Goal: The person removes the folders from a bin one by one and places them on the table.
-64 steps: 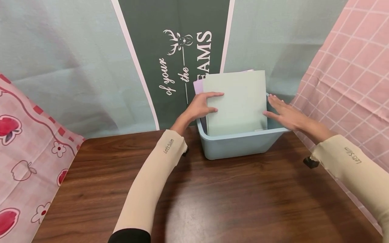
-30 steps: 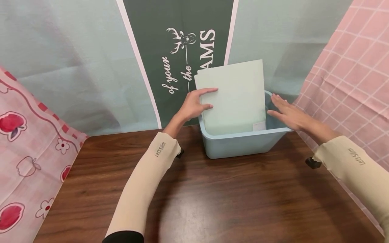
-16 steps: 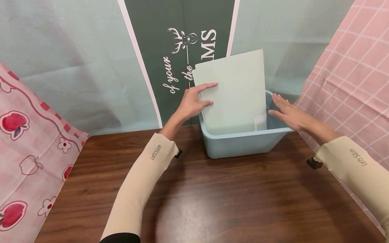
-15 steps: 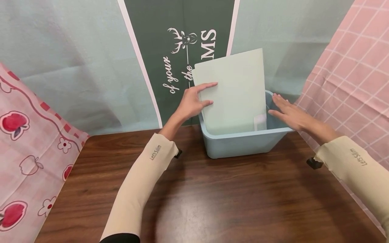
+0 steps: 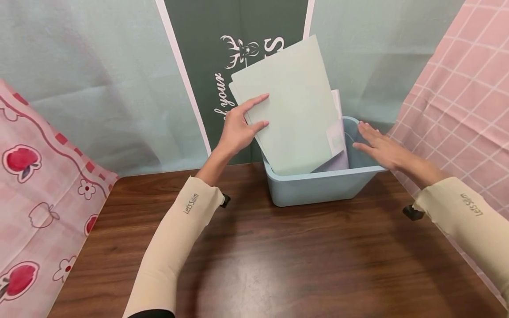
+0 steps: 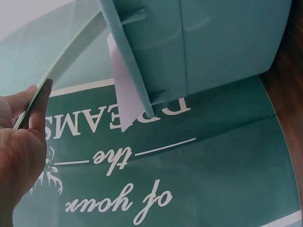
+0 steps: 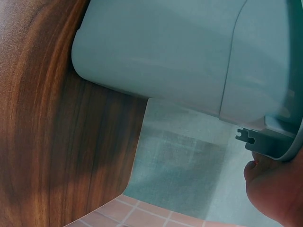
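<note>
Pale green flat rectangular folder [image 5: 292, 110] clamped between thumb and fingers of the left hand [image 5: 238, 129], tilted, with lower corner inside the light blue plastic bin [image 5: 314, 190] before a lilac flat folder [image 5: 337, 163], and right hand [image 5: 379, 148] straight-fingered, thumb spread apart, at the bin's right rim.

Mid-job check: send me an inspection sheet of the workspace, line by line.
Surface: brown wood-grain table, with a glossy reflection.
Job's things: pale green folder, tilted, lower corner behind the front rim of the blue bin; lilac item in the bin behind it.
Clutter: nothing seen.
Grippers: left hand grips the folder's left edge; right hand at the bin's right rim, fingers straight.
Cables: nothing seen.
Surroundings: grey-green backdrop; pink patterned cloths left and right.
</note>
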A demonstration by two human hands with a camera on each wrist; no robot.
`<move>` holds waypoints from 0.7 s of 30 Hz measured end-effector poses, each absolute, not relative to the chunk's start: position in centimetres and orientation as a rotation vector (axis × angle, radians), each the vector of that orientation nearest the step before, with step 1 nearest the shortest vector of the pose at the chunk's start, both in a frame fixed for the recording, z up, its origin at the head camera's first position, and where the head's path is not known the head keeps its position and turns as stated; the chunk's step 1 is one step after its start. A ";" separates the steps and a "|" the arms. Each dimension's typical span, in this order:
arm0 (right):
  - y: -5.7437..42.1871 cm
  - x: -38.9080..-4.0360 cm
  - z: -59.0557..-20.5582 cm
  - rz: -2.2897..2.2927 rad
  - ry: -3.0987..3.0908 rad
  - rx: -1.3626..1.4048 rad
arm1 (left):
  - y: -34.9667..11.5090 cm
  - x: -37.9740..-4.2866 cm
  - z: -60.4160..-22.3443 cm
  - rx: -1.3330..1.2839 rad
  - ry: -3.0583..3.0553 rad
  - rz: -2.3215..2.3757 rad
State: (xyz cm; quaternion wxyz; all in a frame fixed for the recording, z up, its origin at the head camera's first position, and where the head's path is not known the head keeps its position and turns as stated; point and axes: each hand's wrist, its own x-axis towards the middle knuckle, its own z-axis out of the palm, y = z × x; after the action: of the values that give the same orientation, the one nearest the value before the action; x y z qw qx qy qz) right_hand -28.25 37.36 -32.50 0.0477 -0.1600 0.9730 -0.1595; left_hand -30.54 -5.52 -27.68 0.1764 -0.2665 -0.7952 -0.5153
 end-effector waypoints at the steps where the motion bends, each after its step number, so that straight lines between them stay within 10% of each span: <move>1: 37.4 -28.2 -32.5 -0.485 2.968 -0.486 | -5.7 -30.5 -27.6 -0.747 -2.235 -1.466; 21: 37.0 -28.8 -32.5 -0.463 2.969 -0.494 | -9.3 -27.8 -25.2 -0.582 -2.002 -1.706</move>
State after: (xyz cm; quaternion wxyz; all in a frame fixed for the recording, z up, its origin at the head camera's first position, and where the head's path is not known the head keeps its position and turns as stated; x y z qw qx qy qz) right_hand -28.81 37.00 -32.48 0.0481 -0.1621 0.9739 -0.1517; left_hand -27.82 -9.29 -25.22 0.2219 -0.2108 -0.7247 -0.6173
